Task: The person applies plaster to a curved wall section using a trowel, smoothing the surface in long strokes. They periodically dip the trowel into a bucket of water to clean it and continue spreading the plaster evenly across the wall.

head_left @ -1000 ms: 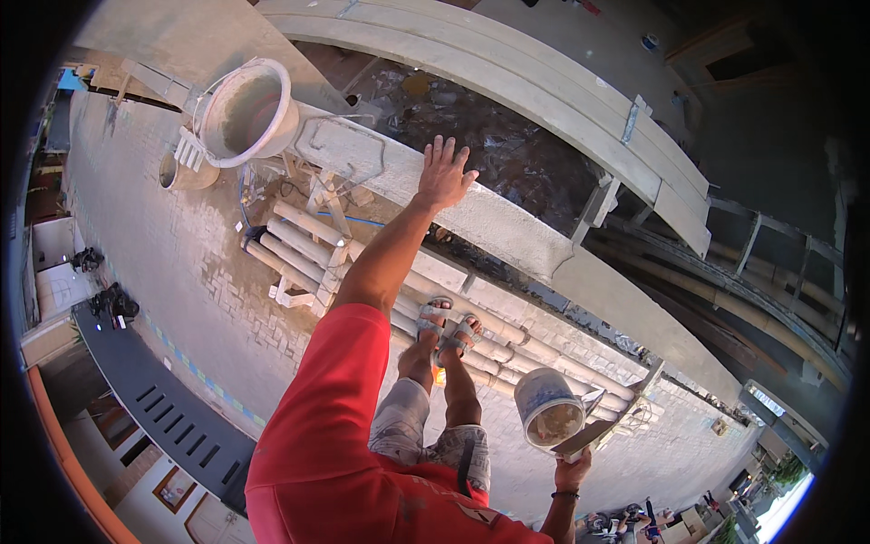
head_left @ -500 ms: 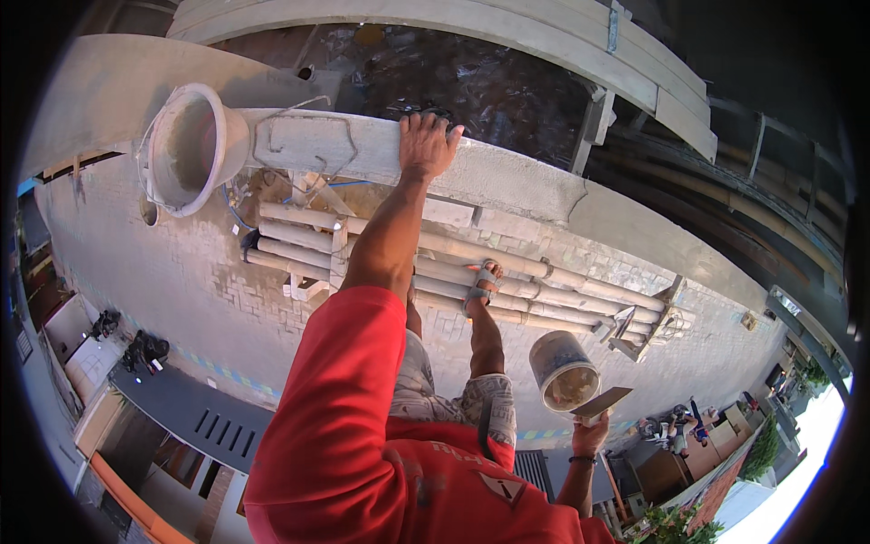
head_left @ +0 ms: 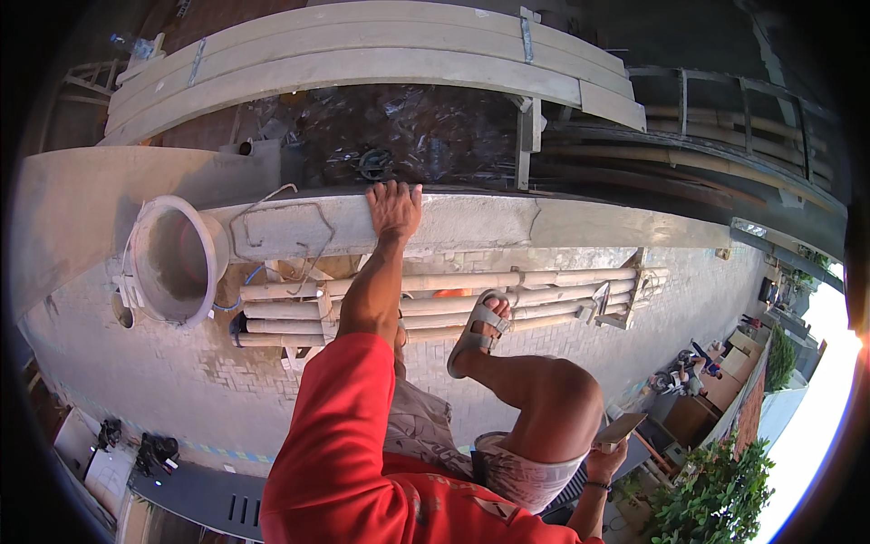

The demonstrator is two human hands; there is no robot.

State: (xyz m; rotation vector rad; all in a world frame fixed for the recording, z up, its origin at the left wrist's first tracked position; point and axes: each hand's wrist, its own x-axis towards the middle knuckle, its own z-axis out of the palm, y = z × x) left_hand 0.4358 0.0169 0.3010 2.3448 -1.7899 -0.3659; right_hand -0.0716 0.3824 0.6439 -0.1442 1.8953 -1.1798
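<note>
My left hand (head_left: 395, 210) is hooked over the far edge of a pale plastered wall top (head_left: 471, 220), its palm pressed on the surface. Left of it, a bent metal rod (head_left: 313, 222) lies across the wall. A large pale bucket (head_left: 174, 258) with grey residue inside stands at the wall's left end. At the lower right, my right hand (head_left: 605, 462) is closed around a flat trowel (head_left: 620, 430); its fingers are partly hidden. My right knee is bent, and the sandalled foot (head_left: 486, 326) shows over the bamboo poles.
Bamboo scaffold poles (head_left: 562, 295) run below the wall, high above grey paving (head_left: 507, 399). Beyond the wall lies a dark recess (head_left: 426, 127), with a pale beam (head_left: 362, 54) across its far side. A leafy tree (head_left: 716, 490) and people (head_left: 702, 363) show at the right.
My right knee has risen and bent, with the foot lifted nearer. The view has shifted, and the smaller bucket beside my right hand is out of sight. My left hand stays on the wall.
</note>
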